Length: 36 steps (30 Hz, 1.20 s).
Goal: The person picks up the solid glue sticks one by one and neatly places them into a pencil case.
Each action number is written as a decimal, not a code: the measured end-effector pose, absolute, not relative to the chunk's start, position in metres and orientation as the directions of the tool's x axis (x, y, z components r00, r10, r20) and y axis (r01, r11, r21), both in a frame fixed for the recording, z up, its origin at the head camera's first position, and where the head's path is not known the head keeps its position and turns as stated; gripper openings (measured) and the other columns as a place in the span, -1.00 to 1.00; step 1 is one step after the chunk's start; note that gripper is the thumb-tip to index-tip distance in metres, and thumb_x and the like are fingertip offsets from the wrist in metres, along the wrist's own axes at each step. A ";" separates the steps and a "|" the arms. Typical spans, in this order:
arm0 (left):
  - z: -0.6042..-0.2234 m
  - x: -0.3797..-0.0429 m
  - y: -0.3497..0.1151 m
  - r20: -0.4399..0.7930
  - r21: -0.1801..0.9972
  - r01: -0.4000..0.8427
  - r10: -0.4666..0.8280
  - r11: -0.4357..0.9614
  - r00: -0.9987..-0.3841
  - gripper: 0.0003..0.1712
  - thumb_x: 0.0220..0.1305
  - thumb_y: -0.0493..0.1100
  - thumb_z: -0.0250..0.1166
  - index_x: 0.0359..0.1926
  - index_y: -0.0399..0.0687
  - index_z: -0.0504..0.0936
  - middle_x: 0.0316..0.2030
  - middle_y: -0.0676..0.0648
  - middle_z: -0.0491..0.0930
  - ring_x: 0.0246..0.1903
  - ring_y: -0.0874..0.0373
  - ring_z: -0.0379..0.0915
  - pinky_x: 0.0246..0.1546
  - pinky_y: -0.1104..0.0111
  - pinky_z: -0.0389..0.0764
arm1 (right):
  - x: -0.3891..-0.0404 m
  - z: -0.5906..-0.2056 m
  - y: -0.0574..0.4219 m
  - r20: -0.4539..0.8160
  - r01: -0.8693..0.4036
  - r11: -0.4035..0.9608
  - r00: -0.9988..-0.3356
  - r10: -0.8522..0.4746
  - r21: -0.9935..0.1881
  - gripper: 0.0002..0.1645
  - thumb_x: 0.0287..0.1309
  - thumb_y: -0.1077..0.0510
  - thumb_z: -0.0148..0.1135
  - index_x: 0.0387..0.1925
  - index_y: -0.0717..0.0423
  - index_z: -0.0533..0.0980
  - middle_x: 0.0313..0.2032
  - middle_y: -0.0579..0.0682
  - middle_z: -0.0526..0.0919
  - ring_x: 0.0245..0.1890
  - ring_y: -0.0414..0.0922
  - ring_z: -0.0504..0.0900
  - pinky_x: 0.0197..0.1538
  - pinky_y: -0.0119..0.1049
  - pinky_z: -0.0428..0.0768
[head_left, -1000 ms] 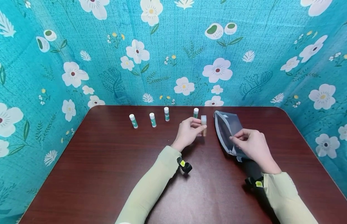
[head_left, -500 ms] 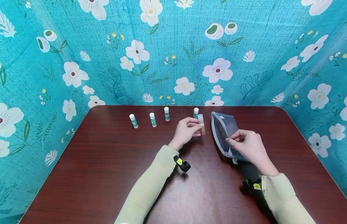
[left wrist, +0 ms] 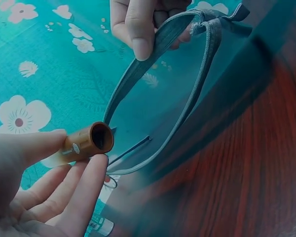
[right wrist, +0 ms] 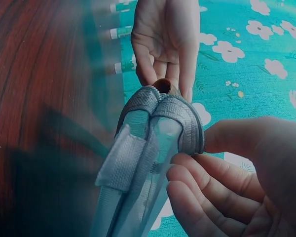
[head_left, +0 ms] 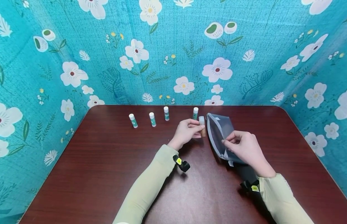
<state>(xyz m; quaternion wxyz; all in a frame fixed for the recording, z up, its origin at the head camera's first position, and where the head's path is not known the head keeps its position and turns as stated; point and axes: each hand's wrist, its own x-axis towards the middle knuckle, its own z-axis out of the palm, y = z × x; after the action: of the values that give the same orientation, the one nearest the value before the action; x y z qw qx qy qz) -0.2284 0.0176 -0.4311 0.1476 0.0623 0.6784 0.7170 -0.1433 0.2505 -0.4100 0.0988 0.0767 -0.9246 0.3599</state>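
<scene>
Between thumb and fingers, my left hand (head_left: 184,133) pinches a small brown tube (left wrist: 81,143) with a pale, translucent upper part. Its hollow round end faces the left wrist camera. A grey zippered pouch (head_left: 228,124) gapes just to the right of the tube, its mouth toward the left hand. My right hand (head_left: 244,146) pinches the pouch's near-right rim between thumb and fingertips. The tube is beside the pouch's mouth in the head view; whether they touch, I cannot tell. The inside of the pouch is mostly hidden.
White-capped green glue sticks stand along the back of the dark wooden table (head_left: 106,174): one (head_left: 133,120) at left, two (head_left: 152,119) nearer the middle, another (head_left: 195,114) behind the left hand. A flowered teal cloth (head_left: 162,62) hangs behind the table.
My right hand has drawn the pouch leftward, up to the tube. The left hand has shifted slightly left, and the tube it holds has tilted and then come nearly upright again.
</scene>
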 end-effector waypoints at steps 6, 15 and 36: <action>-0.435 -0.228 0.025 -0.154 0.987 -0.160 0.303 0.005 -0.940 -0.70 0.30 -0.26 0.44 -0.01 -0.32 0.63 -0.30 -0.15 0.72 -0.44 0.02 0.71 -0.24 0.11 0.74 | -0.144 -0.411 0.248 0.217 -0.209 0.715 -0.973 -0.081 -0.668 -0.91 0.14 0.21 0.49 -0.43 0.04 0.69 -0.55 -0.15 0.67 -0.56 -0.15 0.60 -0.55 -0.30 0.55; -0.440 -0.229 0.039 -0.221 0.975 -0.211 0.302 0.068 -0.927 -0.66 0.29 -0.24 0.46 -0.01 -0.36 0.63 -0.32 -0.13 0.72 -0.41 0.02 0.73 -0.34 0.27 0.74 | -0.145 -0.412 0.248 0.144 -0.178 0.670 -0.984 -0.106 -0.721 -0.91 0.21 0.19 0.46 -0.38 0.09 0.69 -0.53 -0.11 0.70 -0.56 -0.17 0.66 -0.46 -0.31 0.65; -0.441 -0.232 0.056 -0.309 0.948 -0.283 0.200 0.148 -0.930 -0.74 0.29 -0.24 0.46 -0.07 -0.29 0.66 -0.35 -0.09 0.67 -0.38 0.08 0.72 -0.38 0.32 0.73 | -0.145 -0.417 0.248 0.139 -0.187 0.663 -0.982 -0.125 -0.725 -0.91 0.22 0.19 0.45 -0.39 0.06 0.68 -0.53 -0.12 0.69 -0.56 -0.16 0.65 -0.45 -0.31 0.63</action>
<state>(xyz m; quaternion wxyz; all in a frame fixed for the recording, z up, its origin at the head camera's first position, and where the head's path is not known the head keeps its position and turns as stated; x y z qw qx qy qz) -0.2320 0.0559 -0.4407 0.1850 -0.0283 0.7348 0.6520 -0.1452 0.2476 -0.4168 0.0389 0.0855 -0.9110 0.4015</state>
